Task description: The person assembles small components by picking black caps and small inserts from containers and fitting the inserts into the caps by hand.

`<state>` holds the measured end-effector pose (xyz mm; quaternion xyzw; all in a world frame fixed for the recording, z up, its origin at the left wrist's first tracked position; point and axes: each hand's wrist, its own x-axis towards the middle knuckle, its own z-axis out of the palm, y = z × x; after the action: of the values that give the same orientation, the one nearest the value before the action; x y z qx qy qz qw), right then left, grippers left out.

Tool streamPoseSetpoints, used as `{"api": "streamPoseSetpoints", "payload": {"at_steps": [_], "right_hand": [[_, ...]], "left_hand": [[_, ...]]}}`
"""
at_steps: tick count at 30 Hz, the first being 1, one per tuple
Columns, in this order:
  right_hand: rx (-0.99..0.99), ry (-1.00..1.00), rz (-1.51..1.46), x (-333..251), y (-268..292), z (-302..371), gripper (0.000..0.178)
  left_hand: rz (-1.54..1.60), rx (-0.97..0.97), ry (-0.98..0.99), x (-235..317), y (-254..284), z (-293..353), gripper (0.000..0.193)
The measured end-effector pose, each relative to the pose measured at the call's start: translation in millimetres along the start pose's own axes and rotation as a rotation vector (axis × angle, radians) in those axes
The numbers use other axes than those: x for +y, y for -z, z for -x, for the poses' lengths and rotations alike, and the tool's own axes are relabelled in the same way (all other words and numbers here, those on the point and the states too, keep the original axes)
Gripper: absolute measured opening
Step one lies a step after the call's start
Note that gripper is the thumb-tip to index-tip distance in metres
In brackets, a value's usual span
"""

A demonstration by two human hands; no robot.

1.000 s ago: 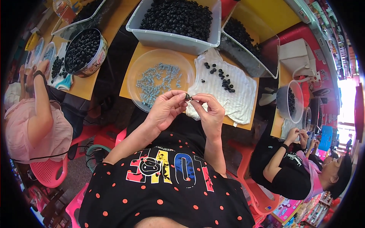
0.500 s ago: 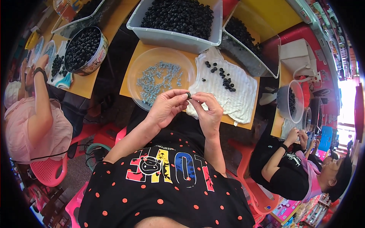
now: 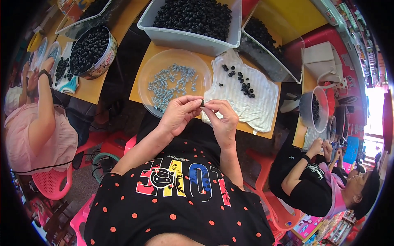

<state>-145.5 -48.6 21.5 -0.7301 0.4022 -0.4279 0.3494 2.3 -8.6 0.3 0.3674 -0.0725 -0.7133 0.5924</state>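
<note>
While L hand (image 3: 178, 115) is pinching a small dark bead (image 3: 202, 103), R hand (image 3: 223, 119) is meeting its right side; can't tell if that grip's holding too. Bead's sitting btwn both, long axis unclear.

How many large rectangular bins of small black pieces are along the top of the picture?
3: the centre bin, beyond the round clear bowl; the right bin, beside that; the left bin, at upper left, partly cut off. Others may be hidden.

Big multicoloured letters (image 3: 199, 180), small white print (image 3: 178, 158) on black shirt (image 3: 135, 225).
</note>
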Motion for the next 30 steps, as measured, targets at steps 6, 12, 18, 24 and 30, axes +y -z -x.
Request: {"api": "streamPoseSetpoints", "payload": {"at_steps": [6, 12, 18, 24, 30], "right_hand": [[-0.102, -0.256, -0.269, 10.4, 1.9, 3.4, 0.024], [-0.28, -0.304, -0.45, 18.0, 5.9, 10.1, 0.031], [-0.304, -0.245, -0.356, 12.1, 5.6, 18.7, 0.025], [-0.258, -0.235, -0.301, 16.9, 8.8, 25.7, 0.025], [-0.304, -0.404, -0.395, 47.7, 41.9, -4.3, 0.027]], "left_hand": [[-0.019, -0.076, 0.08, 2.1, 7.3, -0.8, 0.021], [-0.044, -0.168, 0.201, 10.8, 11.6, -1.7, 0.049], [-0.081, -0.242, 0.292, 10.7, 25.7, -2.3, 0.054], [-0.106, -0.163, 0.302, 2.2, 18.0, -1.4, 0.049], [-0.362, -0.16, 0.104, 38.9, -9.5, -11.4, 0.037]]}}
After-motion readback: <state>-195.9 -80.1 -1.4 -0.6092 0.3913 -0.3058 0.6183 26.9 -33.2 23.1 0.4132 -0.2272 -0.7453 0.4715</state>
